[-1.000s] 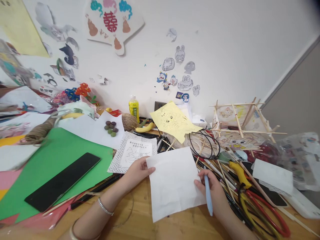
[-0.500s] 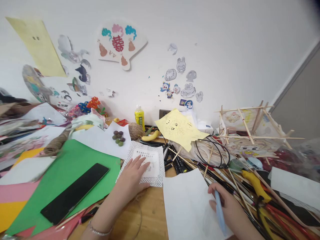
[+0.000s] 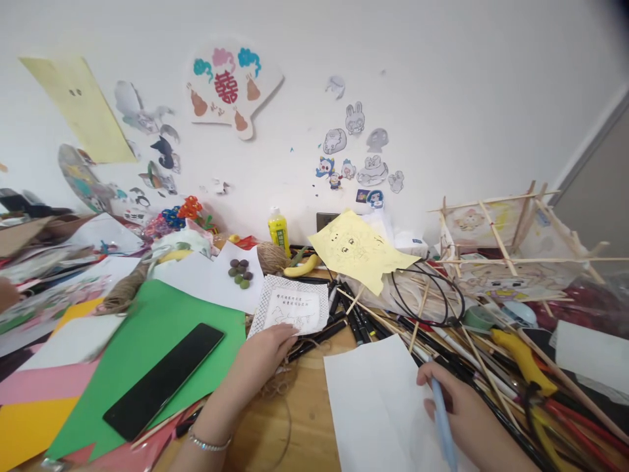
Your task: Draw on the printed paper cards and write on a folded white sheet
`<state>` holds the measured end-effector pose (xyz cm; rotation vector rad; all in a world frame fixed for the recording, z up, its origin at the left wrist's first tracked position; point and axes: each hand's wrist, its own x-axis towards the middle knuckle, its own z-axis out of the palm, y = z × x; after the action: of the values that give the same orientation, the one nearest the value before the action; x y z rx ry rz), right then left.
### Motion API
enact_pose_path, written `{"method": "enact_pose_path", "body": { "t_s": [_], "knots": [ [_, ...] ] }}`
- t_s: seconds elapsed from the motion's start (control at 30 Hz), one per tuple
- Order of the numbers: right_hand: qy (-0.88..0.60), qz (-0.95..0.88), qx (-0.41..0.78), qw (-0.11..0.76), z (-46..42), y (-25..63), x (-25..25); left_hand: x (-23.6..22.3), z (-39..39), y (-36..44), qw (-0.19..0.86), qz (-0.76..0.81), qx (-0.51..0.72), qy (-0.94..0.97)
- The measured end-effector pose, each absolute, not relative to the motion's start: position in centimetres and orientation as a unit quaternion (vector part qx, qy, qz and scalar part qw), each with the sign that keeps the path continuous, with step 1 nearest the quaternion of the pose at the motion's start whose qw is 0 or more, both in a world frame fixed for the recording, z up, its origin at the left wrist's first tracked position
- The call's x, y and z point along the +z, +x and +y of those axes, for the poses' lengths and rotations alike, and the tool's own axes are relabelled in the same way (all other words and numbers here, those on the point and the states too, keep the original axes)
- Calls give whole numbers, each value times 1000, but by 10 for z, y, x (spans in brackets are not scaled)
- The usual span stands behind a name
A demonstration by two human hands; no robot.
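My left hand (image 3: 265, 357) has its fingers together at the near edge of a white card (image 3: 295, 305) with a hatched border, handwriting and a line drawing. It grips that edge, though the thumb's place under the card is partly hidden. Over the right side of a blank white sheet (image 3: 376, 400), my right hand (image 3: 449, 400) is closed around a light blue pen (image 3: 443, 423). The pen's lower end runs toward the bottom of the view. Thin twine (image 3: 282, 383) lies loose on the wooden table (image 3: 309, 410) beside my left hand.
A black phone (image 3: 164, 380) rests on green paper (image 3: 216, 314) at left. Black markers (image 3: 361, 321) and wooden sticks crowd the middle and right. Farther back are yellow paper (image 3: 354, 249), a bottle (image 3: 278, 231) and a stick frame (image 3: 511, 239). Part of another person's hand (image 3: 6, 294) shows at far left.
My left hand has drawn back from lying spread over the card to its near edge. The card has shifted away from me, uncovering markers and twine. My right hand still holds the pen.
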<state>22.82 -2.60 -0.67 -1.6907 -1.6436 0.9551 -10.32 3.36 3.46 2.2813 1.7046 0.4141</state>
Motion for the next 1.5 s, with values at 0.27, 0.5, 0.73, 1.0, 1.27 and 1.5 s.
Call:
{"method": "enact_pose_path", "body": {
  "t_s": [0.27,0.5,0.73,1.0,1.27,1.5],
  "knots": [
    [-641,-594,375,309,-26,222,1,34,39,-106,182,623,259,716],
    [-629,-593,387,322,-26,224,-10,30,45,-108,206,633,385,640],
    [-645,-643,286,297,-32,217,-27,27,45,-120,137,646,553,508],
    [-647,-659,262,279,-33,218,-27,29,44,-123,84,654,553,509],
    [-633,-679,274,253,-31,219,-22,12,49,-101,142,563,352,734],
    [-631,-692,256,239,-36,215,-9,-7,54,-95,115,496,227,830]
  ]
}}
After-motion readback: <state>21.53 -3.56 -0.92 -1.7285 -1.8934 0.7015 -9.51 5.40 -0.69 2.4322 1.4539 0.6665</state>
